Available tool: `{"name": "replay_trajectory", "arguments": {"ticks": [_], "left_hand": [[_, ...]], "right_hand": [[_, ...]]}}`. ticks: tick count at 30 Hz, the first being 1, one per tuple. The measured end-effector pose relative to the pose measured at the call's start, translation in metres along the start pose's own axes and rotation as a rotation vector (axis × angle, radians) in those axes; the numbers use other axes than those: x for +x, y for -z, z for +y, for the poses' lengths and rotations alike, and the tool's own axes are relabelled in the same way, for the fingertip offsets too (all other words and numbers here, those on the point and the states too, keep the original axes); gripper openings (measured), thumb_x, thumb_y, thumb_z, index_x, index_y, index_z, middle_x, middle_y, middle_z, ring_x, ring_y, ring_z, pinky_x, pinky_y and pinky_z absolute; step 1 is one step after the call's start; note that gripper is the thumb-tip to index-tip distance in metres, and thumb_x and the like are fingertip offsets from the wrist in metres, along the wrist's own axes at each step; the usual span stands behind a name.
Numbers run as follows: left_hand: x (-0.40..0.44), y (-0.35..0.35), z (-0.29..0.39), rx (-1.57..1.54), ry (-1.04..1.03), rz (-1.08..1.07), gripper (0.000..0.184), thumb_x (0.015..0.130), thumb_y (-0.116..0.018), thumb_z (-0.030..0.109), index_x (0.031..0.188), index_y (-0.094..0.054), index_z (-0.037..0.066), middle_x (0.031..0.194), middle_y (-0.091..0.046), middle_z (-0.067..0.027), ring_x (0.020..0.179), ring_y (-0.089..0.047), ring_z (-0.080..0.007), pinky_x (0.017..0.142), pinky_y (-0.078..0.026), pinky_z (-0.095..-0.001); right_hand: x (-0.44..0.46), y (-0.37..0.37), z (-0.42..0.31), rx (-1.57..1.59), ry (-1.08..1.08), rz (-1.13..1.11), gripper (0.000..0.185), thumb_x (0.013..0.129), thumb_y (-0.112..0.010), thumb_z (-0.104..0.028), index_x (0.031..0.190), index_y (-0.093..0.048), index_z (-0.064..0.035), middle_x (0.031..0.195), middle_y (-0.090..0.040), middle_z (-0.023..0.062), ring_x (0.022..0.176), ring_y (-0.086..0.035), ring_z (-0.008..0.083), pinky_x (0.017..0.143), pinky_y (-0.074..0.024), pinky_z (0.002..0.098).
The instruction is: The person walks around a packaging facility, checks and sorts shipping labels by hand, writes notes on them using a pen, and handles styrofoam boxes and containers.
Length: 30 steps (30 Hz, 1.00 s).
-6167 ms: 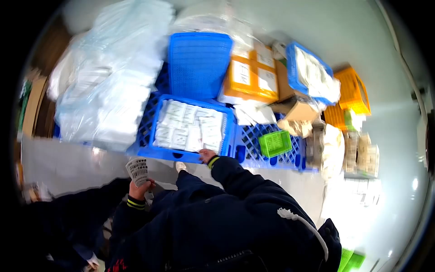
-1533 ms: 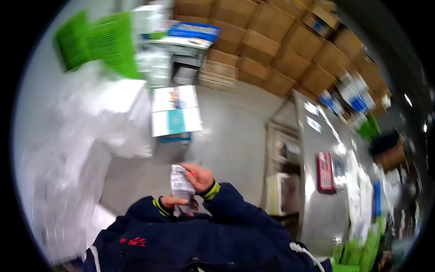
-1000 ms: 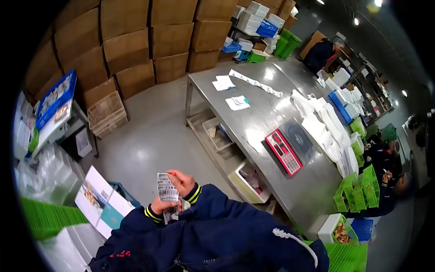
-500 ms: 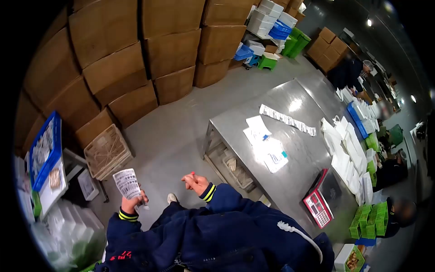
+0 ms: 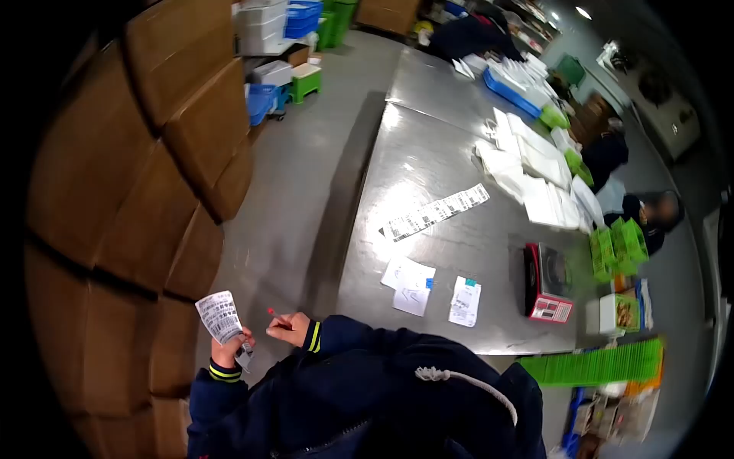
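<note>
My left hand (image 5: pixel 227 352) is closed on a white label sheet (image 5: pixel 219 317) printed with black text and a barcode. The sheet stands up above the fingers, and a small paper end hangs below them. Beside it, my right hand (image 5: pixel 289 329) has its fingers curled around a small red-tipped thing (image 5: pixel 271 311), too small to name. Both hands are over the floor, left of the steel table (image 5: pixel 359 306). On that table lie a strip of printed labels (image 5: pixel 436 214), handwritten white papers (image 5: pixel 411 289) and another white slip (image 5: pixel 465 301) with a teal mark.
Stacked cardboard boxes (image 5: pixel 115 199) rise along the left. A red-and-black weighing scale (image 5: pixel 549 283) and white bags (image 5: pixel 535 168) lie on the table. Green baskets (image 5: pixel 619 249) stand beyond its right edge. Other people (image 5: pixel 474 37) are at the far side.
My view has swung right, bringing the table closer to centre. The left hand still holds the label sheet. My right hand has come nearer to the left one.
</note>
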State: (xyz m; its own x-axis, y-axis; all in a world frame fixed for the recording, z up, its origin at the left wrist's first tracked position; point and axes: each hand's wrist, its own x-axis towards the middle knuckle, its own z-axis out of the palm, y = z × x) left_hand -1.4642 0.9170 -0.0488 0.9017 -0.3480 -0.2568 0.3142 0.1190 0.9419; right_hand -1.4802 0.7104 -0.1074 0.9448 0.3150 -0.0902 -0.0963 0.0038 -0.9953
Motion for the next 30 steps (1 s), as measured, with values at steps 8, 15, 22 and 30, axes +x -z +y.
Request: {"name": "replay_trajectory", "arguments": {"ticks": [8,15,22,30], "left_hand": [[0.183,0.133,0.037,-0.129,0.113,-0.003,0.019,0.071,-0.057,0.006,0.088,-0.054,-0.002,0.076,-0.057,-0.0107,0.064,-0.059,-0.0219,0.058,-0.050,-0.0327],[0.379,0.120,0.096,-0.060,0.059,-0.295,0.019,0.072,-0.056,0.004,0.090,-0.055,-0.001,0.079,-0.059,-0.0100,0.067,-0.059,-0.0190,0.061,-0.049,-0.0304],[0.532,0.044,0.150,-0.053,0.188,-0.607,0.023,0.073,-0.054,0.001,0.096,-0.053,-0.001,0.082,-0.060,-0.0108,0.070,-0.060,-0.0197,0.064,-0.051,-0.0300],[0.717,-0.032,0.140,-0.077,0.224,-0.619,0.031,0.072,-0.053,0.000,0.103,-0.050,-0.002,0.082,-0.060,-0.0123,0.068,-0.061,-0.0200,0.063,-0.052,-0.0320]], "right_hand": [[0.175,0.065,-0.054,-0.230,0.101,0.235,0.019,0.080,-0.059,-0.022,0.080,-0.057,-0.0037,0.063,-0.053,0.0062,0.058,-0.047,0.0108,0.056,-0.0409,0.0261],[0.261,0.113,0.003,-0.025,0.060,0.565,0.017,0.083,-0.058,-0.020,0.082,-0.059,-0.0025,0.061,-0.053,0.0022,0.059,-0.049,0.0082,0.057,-0.0425,0.0245],[0.328,0.185,-0.051,-0.155,0.018,0.716,0.016,0.081,-0.058,-0.018,0.081,-0.059,-0.0020,0.061,-0.054,0.0045,0.059,-0.050,0.0087,0.058,-0.0430,0.0244],[0.429,0.355,-0.013,0.128,-0.069,0.686,0.019,0.085,-0.055,-0.022,0.083,-0.060,-0.0030,0.058,-0.048,-0.0022,0.055,-0.043,0.0048,0.052,-0.0379,0.0224]]}}
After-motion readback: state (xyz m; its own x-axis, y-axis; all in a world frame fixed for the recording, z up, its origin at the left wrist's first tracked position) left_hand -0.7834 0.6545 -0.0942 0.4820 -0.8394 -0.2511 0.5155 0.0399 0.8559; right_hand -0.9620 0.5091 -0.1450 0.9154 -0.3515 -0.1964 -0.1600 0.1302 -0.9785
